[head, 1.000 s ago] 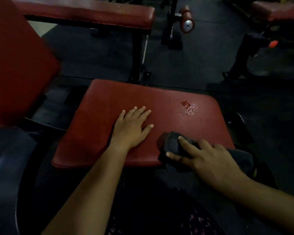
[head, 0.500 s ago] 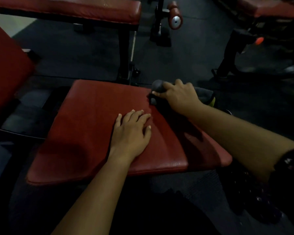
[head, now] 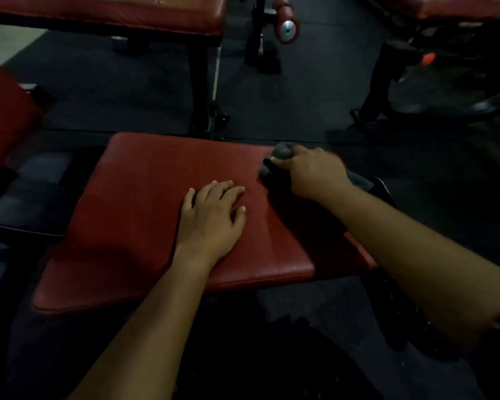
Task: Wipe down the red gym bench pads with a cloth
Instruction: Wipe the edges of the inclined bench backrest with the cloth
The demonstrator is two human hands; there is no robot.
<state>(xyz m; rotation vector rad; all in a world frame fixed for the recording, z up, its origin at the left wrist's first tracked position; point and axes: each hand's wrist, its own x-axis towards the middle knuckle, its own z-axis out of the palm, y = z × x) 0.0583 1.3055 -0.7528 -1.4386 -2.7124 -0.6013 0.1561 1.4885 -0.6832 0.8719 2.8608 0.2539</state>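
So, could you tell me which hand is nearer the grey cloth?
Right. The right hand grips the grey cloth; the left hand rests flat on the red pad, apart.

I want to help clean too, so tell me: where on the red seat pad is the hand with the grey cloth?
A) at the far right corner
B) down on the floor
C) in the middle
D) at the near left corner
A: the right hand grips the grey cloth at the far right corner of the red seat pad, while the left hand lies flat near the middle.
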